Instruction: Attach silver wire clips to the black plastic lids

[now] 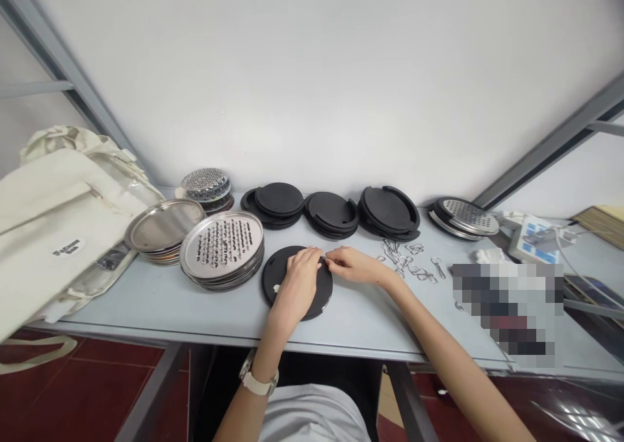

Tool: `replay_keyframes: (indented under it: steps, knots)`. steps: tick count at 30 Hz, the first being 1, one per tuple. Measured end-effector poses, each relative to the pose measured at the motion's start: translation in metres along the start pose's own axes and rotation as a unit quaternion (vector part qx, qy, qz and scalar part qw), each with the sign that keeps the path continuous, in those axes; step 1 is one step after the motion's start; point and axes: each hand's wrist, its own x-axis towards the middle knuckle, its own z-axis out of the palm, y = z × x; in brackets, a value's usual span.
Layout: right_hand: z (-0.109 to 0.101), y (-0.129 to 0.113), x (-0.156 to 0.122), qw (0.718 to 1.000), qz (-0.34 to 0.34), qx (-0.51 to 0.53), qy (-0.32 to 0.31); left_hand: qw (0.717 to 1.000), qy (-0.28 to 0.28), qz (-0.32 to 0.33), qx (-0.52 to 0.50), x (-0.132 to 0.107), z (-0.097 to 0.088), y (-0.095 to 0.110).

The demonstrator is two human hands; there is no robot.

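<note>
A black round disc (pixel 277 264) lies flat on the grey table before me, with a small white mark near its left side. My left hand (pixel 303 273) rests across the disc, its fingers close together and bent over the upper right part, gripping it; the thumb is mostly hidden. At that rim my right hand (pixel 348 264) is closed in a pinch on a small shiny metal clip (pixel 324 257), mostly covered by the fingers. To the right, several metal spring clips (pixel 407 260) lie loose on the table.
Stacked metal grater discs (pixel 221 247), plain metal discs (pixel 166 226) and another grater stack (pixel 205 185) stand left. Black disc stacks (pixel 333 212) line the wall. Further right are a grater in a black holder (pixel 468 218) and a power strip (pixel 536 240). A cream bag (pixel 63 214) sits far left.
</note>
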Motion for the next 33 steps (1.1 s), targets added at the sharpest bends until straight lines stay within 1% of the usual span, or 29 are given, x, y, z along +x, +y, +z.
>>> replay_keyframes:
  steps: [17, 24, 29, 33]
  knots:
    - [-0.0026, -0.0013, -0.0015, 1.000, 0.015, 0.014, -0.018, 1.000, -0.009, 0.012, 0.006, -0.0005, -0.0026, 0.0019]
    - [-0.0059, -0.0011, -0.0044, 0.998, 0.025, 0.037, -0.052, 0.999, 0.001, 0.019, -0.039, -0.0003, -0.0019, 0.0036]
    - [-0.0061, -0.0036, -0.0038, 0.999, 0.032, 0.021, -0.029, 0.999, 0.001, -0.003, -0.048, -0.0011, -0.0025, 0.0033]
    - [-0.0022, -0.0044, -0.0011, 0.999, 0.032, 0.000, -0.003, 0.998, 0.000, -0.025, -0.051, -0.0028, -0.0029, 0.0041]
